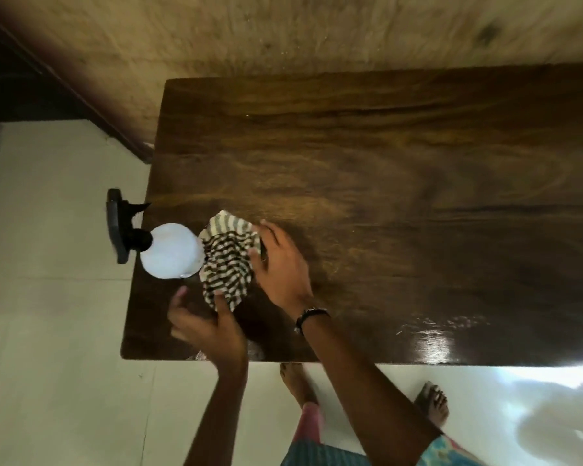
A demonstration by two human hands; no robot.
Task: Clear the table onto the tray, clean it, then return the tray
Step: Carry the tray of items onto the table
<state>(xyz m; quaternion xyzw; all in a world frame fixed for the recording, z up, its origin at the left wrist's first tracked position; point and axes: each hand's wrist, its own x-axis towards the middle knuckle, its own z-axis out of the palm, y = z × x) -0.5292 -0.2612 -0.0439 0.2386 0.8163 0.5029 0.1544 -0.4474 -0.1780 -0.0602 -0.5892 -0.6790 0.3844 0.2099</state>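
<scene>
Could tip the bottle point(170, 251), standing at the table point(384, 156) corner right against the cloth point(228, 260), should a careless tug or elbow carry it over the edge. Left hand point(204, 326) pinching the cloth's near edge with thumb, other fingers loosely spread; right hand point(280, 264) laid on its far side, grip unclear. One bottle, one cloth, one table; no tray seen.
</scene>
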